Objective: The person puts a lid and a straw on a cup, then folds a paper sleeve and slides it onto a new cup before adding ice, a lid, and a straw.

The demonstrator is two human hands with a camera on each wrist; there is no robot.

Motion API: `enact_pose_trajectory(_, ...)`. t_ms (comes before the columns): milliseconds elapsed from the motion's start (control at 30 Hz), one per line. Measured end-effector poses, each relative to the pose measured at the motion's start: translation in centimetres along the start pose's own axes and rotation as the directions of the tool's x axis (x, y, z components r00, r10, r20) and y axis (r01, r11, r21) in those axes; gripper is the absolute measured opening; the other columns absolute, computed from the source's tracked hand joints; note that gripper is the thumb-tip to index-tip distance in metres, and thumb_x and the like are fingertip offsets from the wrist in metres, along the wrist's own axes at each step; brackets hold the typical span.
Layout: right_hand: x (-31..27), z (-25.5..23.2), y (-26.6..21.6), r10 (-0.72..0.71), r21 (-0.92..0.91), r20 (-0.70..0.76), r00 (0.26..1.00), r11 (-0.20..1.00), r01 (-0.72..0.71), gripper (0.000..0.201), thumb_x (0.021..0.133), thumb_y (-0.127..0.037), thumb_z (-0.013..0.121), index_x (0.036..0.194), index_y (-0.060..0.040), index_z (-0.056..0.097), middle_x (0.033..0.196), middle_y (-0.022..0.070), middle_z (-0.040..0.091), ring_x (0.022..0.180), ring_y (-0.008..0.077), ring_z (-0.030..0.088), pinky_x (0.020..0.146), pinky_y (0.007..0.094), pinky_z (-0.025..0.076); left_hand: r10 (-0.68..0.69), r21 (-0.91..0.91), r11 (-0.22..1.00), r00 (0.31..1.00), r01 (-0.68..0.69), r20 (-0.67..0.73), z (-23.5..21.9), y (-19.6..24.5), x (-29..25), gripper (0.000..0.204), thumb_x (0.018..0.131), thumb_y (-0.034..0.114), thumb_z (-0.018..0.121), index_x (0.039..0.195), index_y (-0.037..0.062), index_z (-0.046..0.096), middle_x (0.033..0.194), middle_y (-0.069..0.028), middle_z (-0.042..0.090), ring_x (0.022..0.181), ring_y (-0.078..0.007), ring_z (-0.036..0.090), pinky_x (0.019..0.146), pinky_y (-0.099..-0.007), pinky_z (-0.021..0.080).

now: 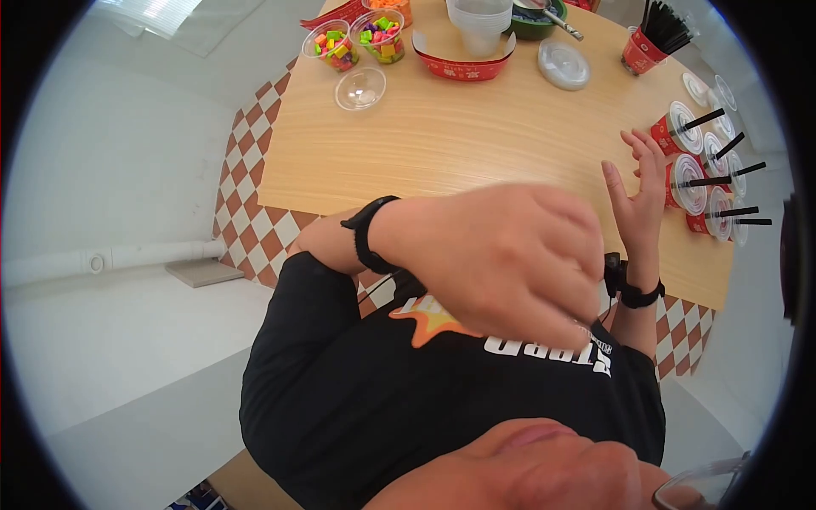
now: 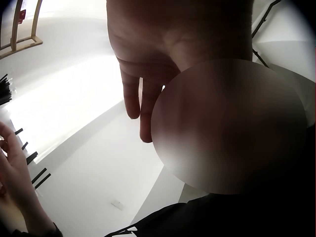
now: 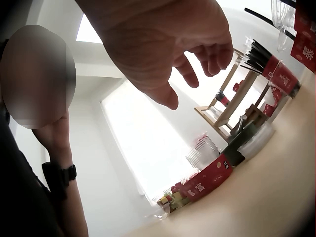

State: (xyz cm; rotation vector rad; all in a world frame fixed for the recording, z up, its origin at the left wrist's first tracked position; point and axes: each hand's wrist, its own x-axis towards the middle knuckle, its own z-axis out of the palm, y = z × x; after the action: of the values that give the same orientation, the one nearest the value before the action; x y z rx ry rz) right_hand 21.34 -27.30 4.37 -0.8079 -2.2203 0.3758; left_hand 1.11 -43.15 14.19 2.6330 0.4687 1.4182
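My left hand [image 1: 510, 255] is raised close to the head camera, back of the hand up, in front of the black shirt. Its fingers bend downward in the head view; the left wrist view shows two of them hanging fairly straight, with nothing held. My right hand [image 1: 642, 187] is held up over the table's right side, thumb apart and fingers loosely bent. Nearest to it stand several red drink cups [image 1: 671, 183] with clear lids and black straws. In the right wrist view the same hand [image 3: 168, 44] hangs above the tabletop with nothing in its grasp.
On the wooden table [image 1: 425, 136], two clear cups of colourful cubes [image 1: 342, 53] stand at the back left, beside a clear dome lid [image 1: 360, 89]. Further right are a red paper tray [image 1: 463, 70] with stacked clear cups, round lids [image 1: 563, 65] and a red cup of black straws [image 1: 643, 53].
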Motion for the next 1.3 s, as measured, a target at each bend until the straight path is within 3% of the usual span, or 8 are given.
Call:
enact_pose_trajectory(67,0.6,0.4,-0.3,-0.008,0.032,0.002,1.0,0.999,0.008,0.04,0.087,-0.019,0.072,0.123,-0.0052,0.06,0.128,0.0168,0.056,0.121,0.0333,0.052,0.101,0.0415,0.042,-0.187,0.244,0.95,0.981,0.194,-0.05,-1.7,-3.0,-1.2,0.018,0.088,0.013,0.064,0.103,0.0071,0.07,0.102,-0.0076,0.069,0.089,-0.0252,0.064,0.08,-0.0388,0.051)
enact_pose_trajectory(167,1.6,1.2,-0.9,-0.043,0.099,0.017,0.999,0.994,0.041,0.038,0.085,-0.018,0.072,0.12,-0.0044,0.061,0.127,0.017,0.057,0.119,0.0343,0.053,0.101,0.0419,0.042,-0.45,0.506,0.651,0.824,0.566,-0.343,-3.5,-9.7,-5.1,0.029,0.087,0.019,0.067,0.113,0.0061,0.068,0.105,-0.0113,0.069,0.099,-0.0307,0.062,0.088,-0.0401,0.047)
enact_pose_trajectory(433,2.9,5.7,0.4,-0.082,0.291,0.109,0.991,0.956,0.047,0.033,0.085,-0.018,0.072,0.113,-0.0028,0.062,0.123,0.0148,0.058,0.113,0.0307,0.057,0.094,0.0387,0.047,-0.415,0.84,0.173,0.812,0.513,-0.411,-6.1,-19.5,-11.7,0.035,0.084,0.025,0.071,0.114,0.006,0.068,0.108,-0.0124,0.057,0.101,-0.0319,0.054,0.084,-0.0433,0.045)
enact_pose_trajectory(600,2.6,7.1,1.8,0.047,0.518,0.271,0.961,0.834,-0.187,0.028,0.089,-0.021,0.07,0.11,-0.005,0.064,0.113,0.0065,0.062,0.093,0.0173,0.058,0.071,0.0292,0.048,-0.44,0.837,0.171,0.8,0.52,-0.407,-6.5,-20.9,-11.5,0.032,0.085,0.024,0.07,0.113,0.0075,0.068,0.108,-0.0118,0.056,0.1,-0.0318,0.052,0.084,-0.0426,0.045)
enact_pose_trajectory(800,1.8,7.5,2.7,0.112,0.554,0.374,0.92,0.769,-0.319,0.023,0.091,-0.017,0.068,0.111,-0.0061,0.065,0.106,0.0001,0.062,0.088,0.0083,0.053,0.07,0.0234,0.042,-0.497,0.846,0.216,0.8,0.488,-0.335,-7.3,-22.1,-11.0,0.016,0.085,0.021,0.07,0.097,0.0115,0.072,0.101,-0.0098,0.059,0.098,-0.0311,0.052,0.084,-0.0425,0.043)
enact_pose_trajectory(1067,1.9,7.5,2.7,0.116,0.578,0.31,0.943,0.765,-0.284,0.027,0.09,-0.022,0.069,0.108,-0.003,0.066,0.104,0.0038,0.065,0.085,0.0126,0.057,0.066,0.0265,0.047,-0.291,0.866,0.218,0.877,0.45,-0.383,-8.5,-20.4,-8.9,0.008,0.081,0.015,0.073,0.089,0.0118,0.073,0.098,-0.0047,0.061,0.096,-0.0283,0.052,0.084,-0.0405,0.041)
enact_pose_trajectory(1167,2.2,7.3,2.7,0.168,0.615,0.302,0.938,0.718,-0.326,0.029,0.093,-0.024,0.068,0.11,-0.0018,0.065,0.104,0.0027,0.064,0.084,0.0109,0.056,0.068,0.0255,0.046,-0.188,0.867,0.264,0.904,0.423,-0.384,-7.3,-16.8,-6.6,0.008,0.08,0.013,0.073,0.088,0.0119,0.073,0.099,-0.0036,0.062,0.095,-0.0268,0.052,0.083,-0.0393,0.04)
enact_pose_trajectory(1300,2.4,8.2,3.4,0.266,0.778,0.222,0.938,0.531,-0.335,0.032,0.099,-0.028,0.061,0.117,-0.0017,0.062,0.103,-0.0004,0.062,0.086,0.0083,0.053,0.074,0.0236,0.045,-0.378,0.741,0.53,0.897,0.412,-0.229,-1.7,-10.9,-5.8,0.01,0.078,0.011,0.074,0.089,0.0112,0.072,0.101,-0.0021,0.062,0.094,-0.026,0.053,0.083,-0.0384,0.04)
